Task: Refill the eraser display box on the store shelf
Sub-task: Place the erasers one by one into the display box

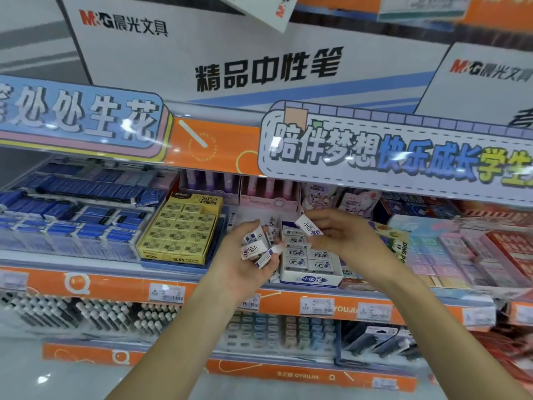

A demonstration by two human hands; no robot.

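Note:
A white eraser display box (310, 280) with blue lettering sits on the middle shelf, with rows of white wrapped erasers in it. My left hand (245, 269) is cupped just left of the box and holds several loose white erasers (256, 248). My right hand (340, 235) hovers over the back of the box and pinches a single white eraser (307, 225) between thumb and fingers.
A yellow 2B eraser box (180, 230) stands to the left, blue erasers (72, 215) further left. Pastel stationery packs (450, 255) fill the right. An orange shelf edge (115, 287) carries price tags. Pens stand on the lower shelf (86, 313). Signboards hang overhead.

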